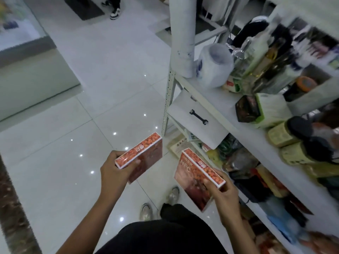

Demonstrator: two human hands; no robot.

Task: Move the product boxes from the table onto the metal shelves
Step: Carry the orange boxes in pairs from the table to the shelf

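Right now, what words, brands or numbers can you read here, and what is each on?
"NFC", first letter unsure: front face of the right box.
Red characters on a white tag, top edge of the right box and the left box: too blurred to read.
Blue print on the white jug: blurred.
Print on the yellow-green packs: too small.

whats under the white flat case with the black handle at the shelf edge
Below the white flat case, a lower level of the white metal shelf shows a beige printed box and blurred green and yellow packets. Anything directly beneath it is covered.
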